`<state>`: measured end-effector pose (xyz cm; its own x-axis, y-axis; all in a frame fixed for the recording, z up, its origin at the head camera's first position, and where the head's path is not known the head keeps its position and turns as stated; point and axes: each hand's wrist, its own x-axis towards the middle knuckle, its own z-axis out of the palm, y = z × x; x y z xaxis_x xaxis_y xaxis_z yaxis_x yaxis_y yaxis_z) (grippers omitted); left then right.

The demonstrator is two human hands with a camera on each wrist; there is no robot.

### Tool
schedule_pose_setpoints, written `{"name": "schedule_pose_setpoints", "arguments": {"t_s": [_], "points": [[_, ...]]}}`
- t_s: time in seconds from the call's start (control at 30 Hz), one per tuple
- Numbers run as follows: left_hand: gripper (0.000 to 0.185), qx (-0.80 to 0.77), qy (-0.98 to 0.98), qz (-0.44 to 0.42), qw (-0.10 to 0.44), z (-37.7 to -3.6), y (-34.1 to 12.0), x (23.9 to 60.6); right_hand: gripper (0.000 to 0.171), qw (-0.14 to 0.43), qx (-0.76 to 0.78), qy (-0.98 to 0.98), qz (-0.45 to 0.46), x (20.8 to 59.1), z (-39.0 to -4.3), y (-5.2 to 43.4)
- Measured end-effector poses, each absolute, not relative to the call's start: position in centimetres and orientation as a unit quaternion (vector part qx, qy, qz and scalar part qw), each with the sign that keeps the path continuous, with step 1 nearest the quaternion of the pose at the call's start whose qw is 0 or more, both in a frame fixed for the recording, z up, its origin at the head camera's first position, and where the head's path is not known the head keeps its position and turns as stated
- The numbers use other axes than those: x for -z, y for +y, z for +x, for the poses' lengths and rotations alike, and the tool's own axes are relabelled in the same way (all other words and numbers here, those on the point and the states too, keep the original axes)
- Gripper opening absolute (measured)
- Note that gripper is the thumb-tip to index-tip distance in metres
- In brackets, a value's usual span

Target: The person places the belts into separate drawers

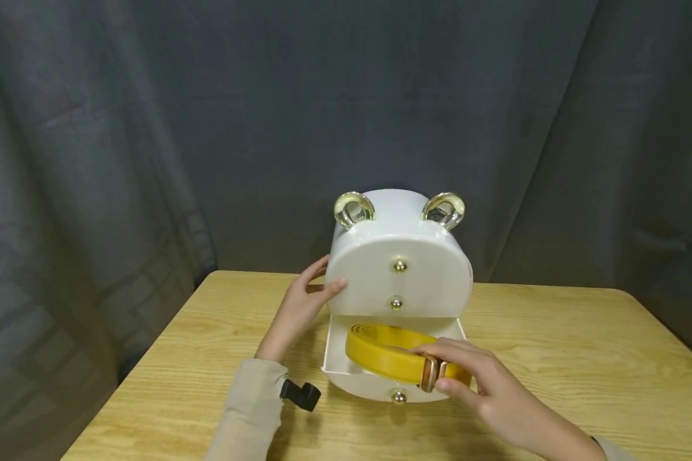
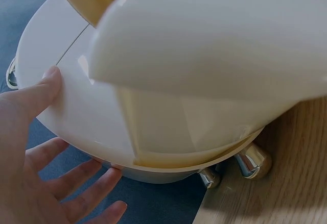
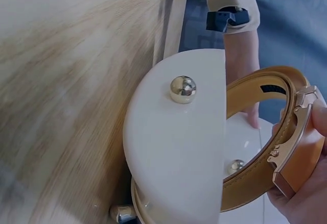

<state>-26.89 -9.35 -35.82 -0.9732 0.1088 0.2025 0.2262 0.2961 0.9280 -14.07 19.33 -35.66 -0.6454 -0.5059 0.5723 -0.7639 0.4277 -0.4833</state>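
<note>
On the pale wooden table, the left hand lay against the side of the rounded white plastic drawer box, its fingers spread nearly straight and gripping nothing. The right hand reached over the pulled-out bottom drawer, fingers pinching the gold buckle of the coiled yellow leather belt, which sat partly inside that drawer.

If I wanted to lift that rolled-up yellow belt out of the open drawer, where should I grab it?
Probably at the gold buckle, from above on the front side. The yellow belt lies coiled in the open bottom drawer, its buckle sitting at the front edge, rigid and exposed. The right hand already pinches there; the cabinet overhangs the back of the coil.
</note>
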Motion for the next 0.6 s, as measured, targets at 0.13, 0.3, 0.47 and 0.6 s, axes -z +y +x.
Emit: {"name": "schedule_pose_setpoints", "arguments": {"t_s": [0.13, 0.3, 0.47, 0.6], "points": [[0.068, 0.584, -0.804, -0.104, 0.051, -26.9, -9.4, 35.9, 0.045, 0.168, -0.366, -0.836, 0.372, 35.8, -14.4, 19.0], [0.068, 0.583, -0.804, -0.105, 0.051, -26.9, -9.3, 35.9, 0.044, 0.166, -0.359, -0.837, 0.379, 35.9, -14.8, 18.7], [0.069, 0.582, -0.805, -0.105, 0.051, -26.9, -9.4, 35.9, 0.042, 0.169, -0.355, -0.834, 0.387, 36.2, -15.2, 18.4], [0.069, 0.582, -0.805, -0.103, 0.051, -27.0, -9.4, 35.9, 0.041, 0.176, -0.342, -0.837, 0.389, 36.3, -15.5, 18.1]]}}
